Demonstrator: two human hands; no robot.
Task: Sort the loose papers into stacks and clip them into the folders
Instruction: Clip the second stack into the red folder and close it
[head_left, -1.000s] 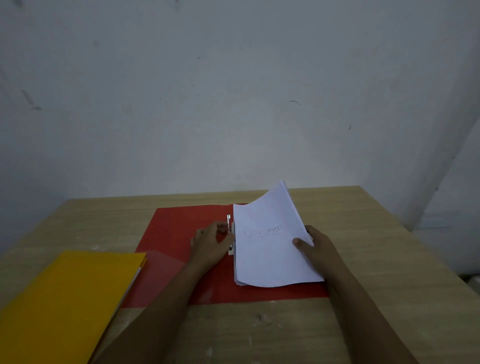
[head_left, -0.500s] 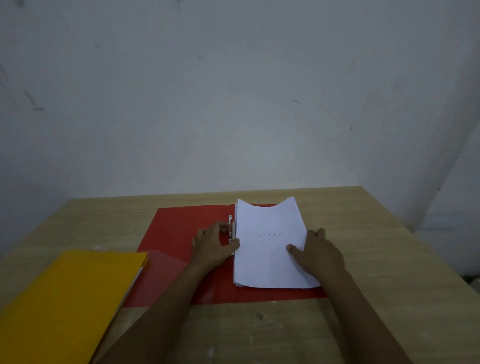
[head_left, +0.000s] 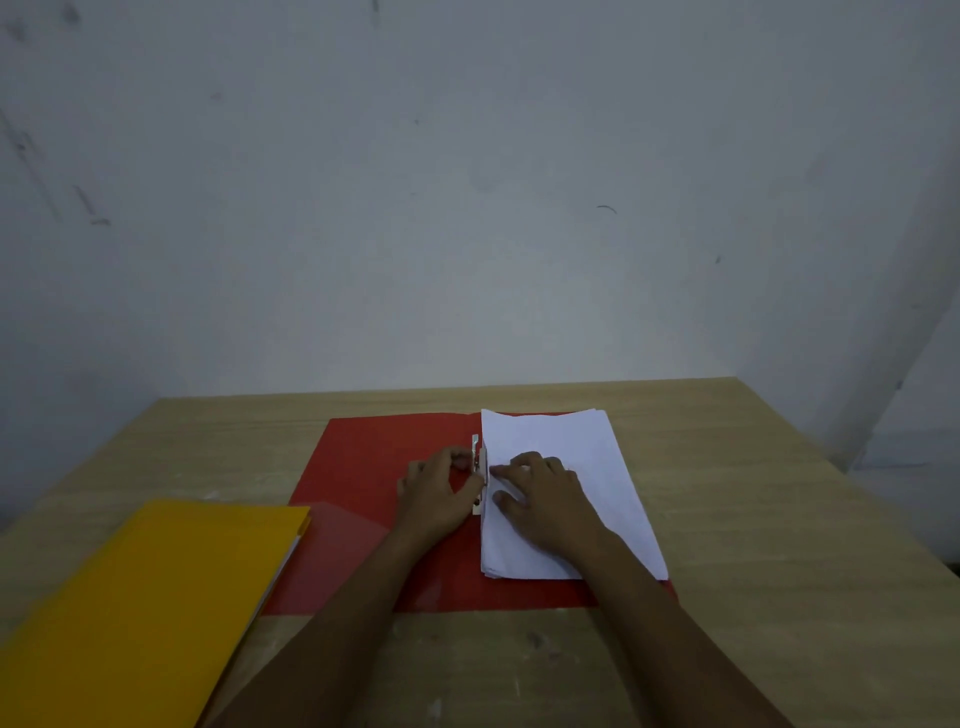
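The left hand has its fingers curled at the metal clip on the spine of the open red folder; whether they pinch it I cannot tell. The right hand lies flat, fingers spread, pressing the white paper stack just right of that clip. The stack rests on the folder's right half. Left of the red folder, overlapping its near corner, sits a closed yellow folder, all on a wooden table.
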